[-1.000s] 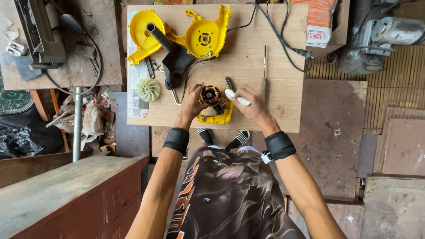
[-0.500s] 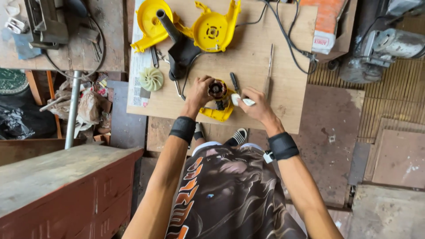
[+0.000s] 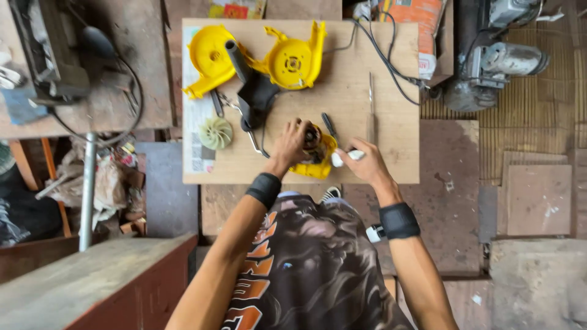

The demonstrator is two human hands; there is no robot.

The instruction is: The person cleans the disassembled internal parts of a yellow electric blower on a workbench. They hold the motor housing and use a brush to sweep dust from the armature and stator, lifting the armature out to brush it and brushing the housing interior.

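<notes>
A small electric motor (image 3: pixel 313 139) sits in a yellow housing piece (image 3: pixel 318 166) near the front edge of a wooden board (image 3: pixel 391 55). My left hand (image 3: pixel 291 142) grips the motor from the left side. My right hand (image 3: pixel 365 164) is just right of it, pinching a small white object (image 3: pixel 341 158) whose tip touches the yellow piece. A black-handled screwdriver (image 3: pixel 329 126) lies just behind the motor. Both wrists wear black bands.
Two yellow blower shell halves (image 3: pixel 208 56) (image 3: pixel 295 61) and a black nozzle part (image 3: pixel 254 91) lie at the back of the board. A pale fan wheel (image 3: pixel 215 132) rests at the left, a thin rod (image 3: pixel 370 107) at the right. Grey machines (image 3: pixel 495 61) stand beyond the right edge.
The view has shifted slightly. My left hand has closed further around the motor, and my right hand keeps the white object against the yellow piece.
</notes>
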